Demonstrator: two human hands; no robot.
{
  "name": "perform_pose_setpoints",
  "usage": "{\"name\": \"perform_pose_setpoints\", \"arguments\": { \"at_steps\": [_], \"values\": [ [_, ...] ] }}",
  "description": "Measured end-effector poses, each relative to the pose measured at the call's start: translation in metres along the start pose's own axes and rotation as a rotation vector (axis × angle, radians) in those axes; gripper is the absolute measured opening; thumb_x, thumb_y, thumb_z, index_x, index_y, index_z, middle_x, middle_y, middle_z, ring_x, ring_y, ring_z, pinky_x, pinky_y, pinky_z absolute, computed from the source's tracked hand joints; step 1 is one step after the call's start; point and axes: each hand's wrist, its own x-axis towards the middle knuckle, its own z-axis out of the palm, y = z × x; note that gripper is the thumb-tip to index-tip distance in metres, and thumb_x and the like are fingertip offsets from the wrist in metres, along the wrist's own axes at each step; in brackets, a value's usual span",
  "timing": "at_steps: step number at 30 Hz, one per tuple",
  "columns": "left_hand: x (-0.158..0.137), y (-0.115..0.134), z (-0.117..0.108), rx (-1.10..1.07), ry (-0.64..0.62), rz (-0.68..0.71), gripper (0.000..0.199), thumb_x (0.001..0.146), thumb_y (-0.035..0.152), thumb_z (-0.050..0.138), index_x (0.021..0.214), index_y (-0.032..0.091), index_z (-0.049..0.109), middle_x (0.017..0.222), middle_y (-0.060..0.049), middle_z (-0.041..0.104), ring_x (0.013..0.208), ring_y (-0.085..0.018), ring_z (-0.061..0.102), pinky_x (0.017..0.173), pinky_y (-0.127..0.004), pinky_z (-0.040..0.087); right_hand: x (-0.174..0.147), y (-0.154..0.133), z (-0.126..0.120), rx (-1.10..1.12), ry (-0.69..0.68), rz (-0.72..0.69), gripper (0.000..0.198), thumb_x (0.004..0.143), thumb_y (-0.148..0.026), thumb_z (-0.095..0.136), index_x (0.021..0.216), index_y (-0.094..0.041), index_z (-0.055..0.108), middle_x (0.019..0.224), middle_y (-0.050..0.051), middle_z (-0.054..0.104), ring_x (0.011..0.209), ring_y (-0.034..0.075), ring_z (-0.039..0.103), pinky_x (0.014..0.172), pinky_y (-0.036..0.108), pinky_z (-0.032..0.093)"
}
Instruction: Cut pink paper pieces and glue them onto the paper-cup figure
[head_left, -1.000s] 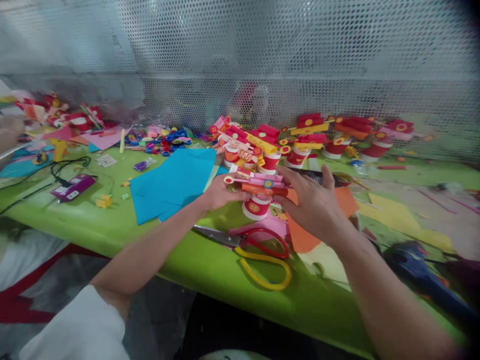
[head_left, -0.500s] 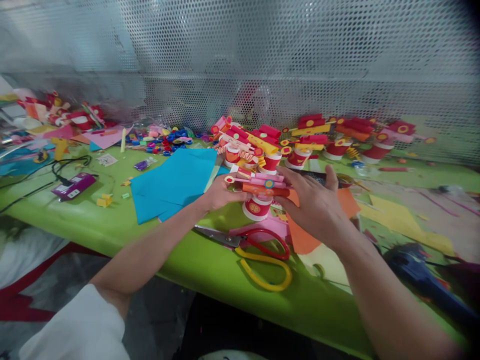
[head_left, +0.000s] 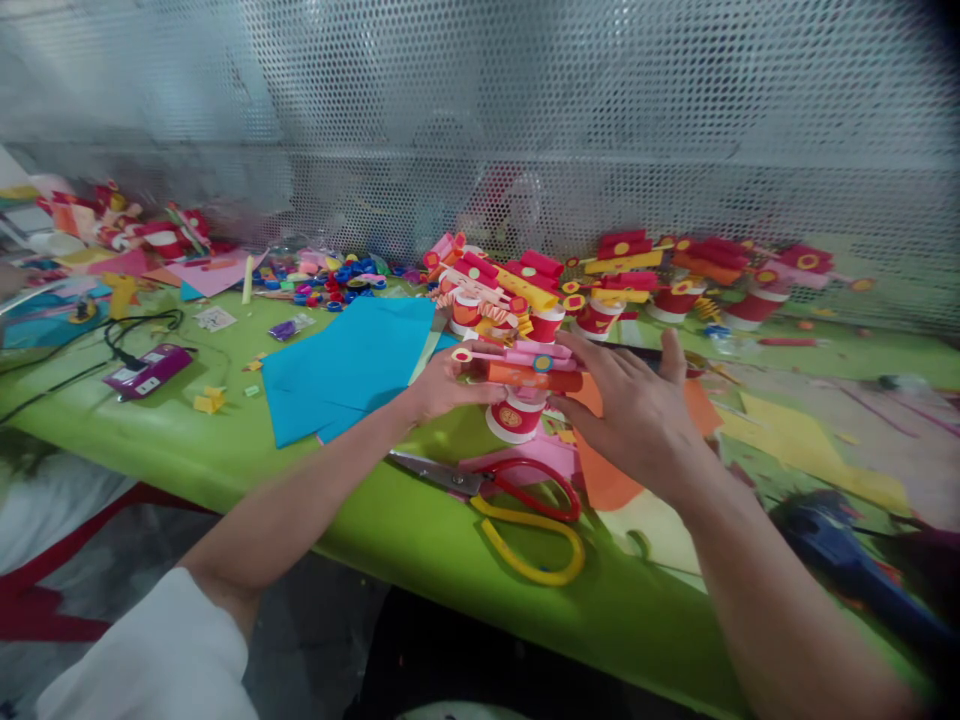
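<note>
A paper-cup craft (head_left: 516, 412), red and white with pink and orange paper rolls stacked on top, stands upright near the front of the table. My left hand (head_left: 439, 388) grips its left side, thumb towards the cup and fingers partly hidden behind the rolls. On the right side, my right hand (head_left: 630, 400) holds the rolls' end between thumb and fingers, its little finger raised. Just in front lie scissors (head_left: 487, 485) with one red and one yellow handle, over pink paper (head_left: 559, 455). Orange paper (head_left: 600, 475) shows beneath my right hand.
Similar cup crafts (head_left: 600, 315) line the back by a perforated metal screen (head_left: 480, 120). Blue sheets (head_left: 345, 365) lie left. A purple power strip (head_left: 150, 370) with black cords sits farther left. At right rests a blue glue gun (head_left: 832, 540). Small coloured pieces (head_left: 337, 280) are heaped behind.
My right hand has shifted very slightly right and down. The rolls on the craft have tilted or turned a little; the cup stays in nearly the same place.
</note>
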Motion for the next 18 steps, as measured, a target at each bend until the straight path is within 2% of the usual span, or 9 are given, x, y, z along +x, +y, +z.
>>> {"name": "perform_pose_setpoints", "arguments": {
  "at_steps": [4,9,14,18],
  "values": [
    [-0.0001,0.0031,0.0015,0.009,-0.027,0.013,0.062,0.059,0.026,0.102,0.114,0.021,0.076,0.106,-0.008,0.08,0.106,-0.027,0.074,0.095,-0.043,0.056,0.0,0.0005,-0.0008,0.009,-0.011,0.014,0.055,0.103,-0.037,0.053,0.155,-0.021,0.047,0.127,0.017,0.078,0.117,0.038,0.074,0.126,0.076,0.008],
    [-0.0013,0.0081,0.0041,0.047,-0.061,0.019,0.057,0.063,0.034,0.101,0.114,0.02,0.079,0.103,-0.01,0.082,0.111,-0.031,0.074,0.102,-0.047,0.054,0.0012,0.0007,0.0003,0.022,0.013,0.021,0.056,0.101,-0.038,0.053,0.154,-0.02,0.05,0.129,0.018,0.077,0.119,0.04,0.073,0.125,0.077,0.011],
    [-0.0024,0.0099,0.0052,0.065,-0.063,0.001,0.057,0.063,0.036,0.1,0.113,0.016,0.079,0.105,-0.012,0.081,0.113,-0.031,0.072,0.104,-0.049,0.053,0.0015,0.0007,0.0007,0.032,0.04,0.025,0.055,0.099,-0.038,0.052,0.152,-0.024,0.05,0.128,0.015,0.077,0.118,0.04,0.074,0.124,0.079,0.014],
    [-0.0021,0.0097,0.0043,0.071,-0.051,0.007,0.06,0.061,0.035,0.101,0.114,0.016,0.078,0.105,-0.012,0.081,0.114,-0.03,0.071,0.104,-0.047,0.054,0.0018,-0.0002,-0.0022,0.04,0.01,0.017,0.056,0.099,-0.035,0.055,0.154,-0.025,0.047,0.129,0.016,0.077,0.119,0.041,0.073,0.123,0.08,0.014]
  ]
}}
